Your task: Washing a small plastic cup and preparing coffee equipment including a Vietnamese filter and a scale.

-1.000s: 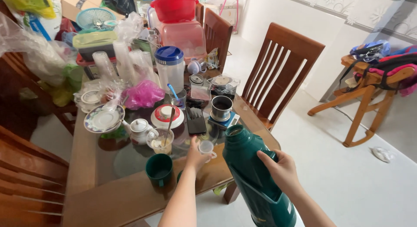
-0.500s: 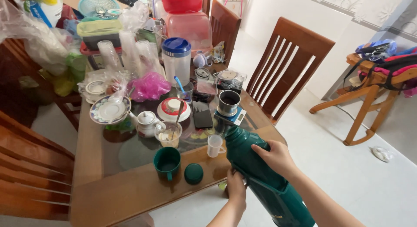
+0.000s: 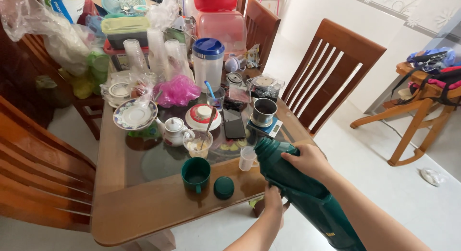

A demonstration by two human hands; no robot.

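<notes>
A large dark green thermos flask (image 3: 300, 186) is tilted with its open mouth toward a small clear plastic cup (image 3: 247, 158) on the table edge. My right hand (image 3: 307, 161) grips the flask's upper body. My left hand (image 3: 273, 201) holds it from below, near the handle. A green mug (image 3: 196, 173) and the flask's round green lid (image 3: 224, 187) sit on the wooden table (image 3: 144, 208) just left of the cup. Behind them stand a glass with a spoon (image 3: 200, 146) and a metal drip filter on a small scale (image 3: 264, 114).
The glass-topped table is crowded: white teapot (image 3: 174, 131), saucer (image 3: 135, 114), black phone (image 3: 234, 123), blue-lidded pitcher (image 3: 208, 63), stacked plastic cups (image 3: 158, 52), pink bag (image 3: 177, 91), bins. Wooden chairs stand at right (image 3: 336, 73) and left (image 3: 43, 179). A stool with bags (image 3: 427, 83) is far right.
My left hand let go of the small cup and moved under the flask. The flask tipped further, its mouth now close to the cup. The camera shifted slightly.
</notes>
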